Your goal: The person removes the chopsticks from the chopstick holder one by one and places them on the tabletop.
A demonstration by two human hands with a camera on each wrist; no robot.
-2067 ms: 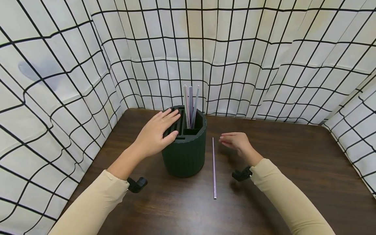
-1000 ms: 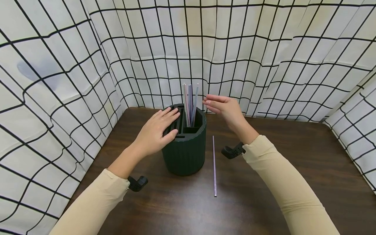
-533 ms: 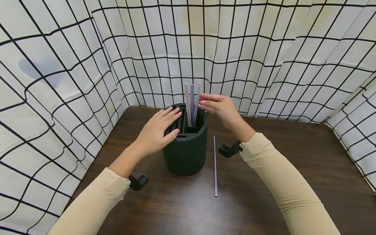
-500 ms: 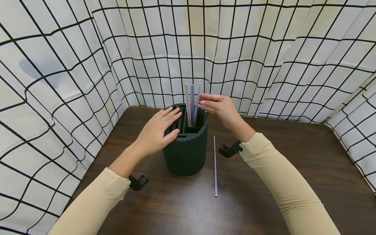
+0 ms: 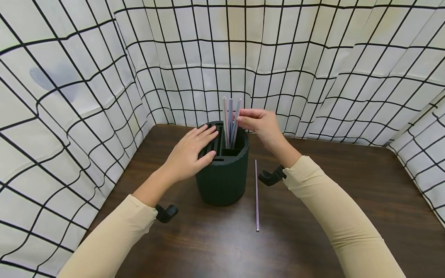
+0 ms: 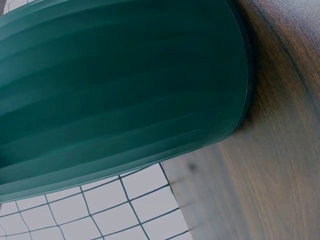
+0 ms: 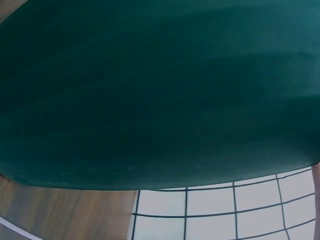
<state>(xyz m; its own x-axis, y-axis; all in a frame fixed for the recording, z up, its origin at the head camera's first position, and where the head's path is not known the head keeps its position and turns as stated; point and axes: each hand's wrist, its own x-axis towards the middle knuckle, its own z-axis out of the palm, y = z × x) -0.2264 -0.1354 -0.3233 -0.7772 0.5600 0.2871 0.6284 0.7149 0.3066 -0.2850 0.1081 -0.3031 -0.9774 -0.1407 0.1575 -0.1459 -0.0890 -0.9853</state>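
The L hand [image 5: 190, 153] lies flat w/ fingers spread on top of the green holder [image 5: 222, 183], gripping nothing; the R hand [image 5: 264, 125] seems to pinch the rightmost stick [image 5: 236, 128], which stands in the holder's R compartment, leaning against its neighbours or v. near them, I cannot tell which. B/c the sticks are thin and close together, a pull could, in my judgement, bring a 2nd one along, or the pinched one could slip. If the L hand presses less, the holder may tip. The loose purple stick [image 5: 257, 197] on the table [image 5: 194, 239], near the R wrist, could be knocked & roll.
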